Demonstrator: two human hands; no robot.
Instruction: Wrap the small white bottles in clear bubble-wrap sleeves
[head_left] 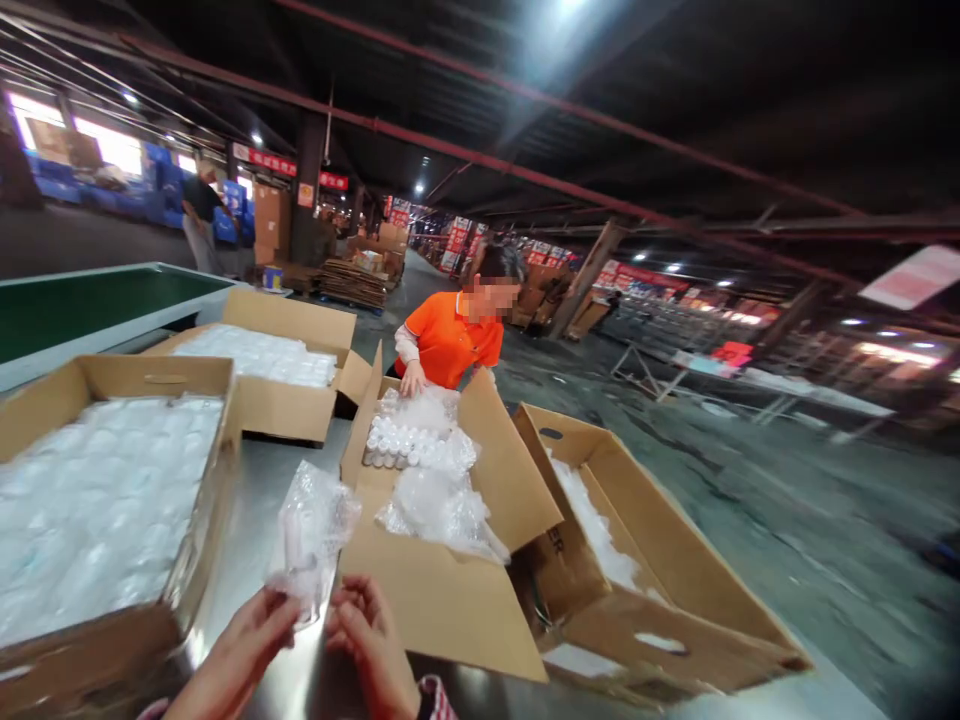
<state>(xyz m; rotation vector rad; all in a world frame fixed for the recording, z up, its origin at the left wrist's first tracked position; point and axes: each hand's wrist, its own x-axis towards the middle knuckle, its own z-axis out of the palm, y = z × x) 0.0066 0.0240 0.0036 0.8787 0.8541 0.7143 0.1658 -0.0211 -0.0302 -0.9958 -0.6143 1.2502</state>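
My left hand point(244, 640) and right hand point(367, 640) both pinch the lower edge of a crinkled clear plastic bag point(311, 535), which rises between and just above them, beside an open brown cardboard box point(442, 590).

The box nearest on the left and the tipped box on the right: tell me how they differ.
The left box sits level on the metal table; the right box leans over at the table's edge. The left box is packed to the brim with clear plastic packets; the right box holds only a thin strip of them along one wall. Both are brown cardboard with open tops and cut-out handle slots.
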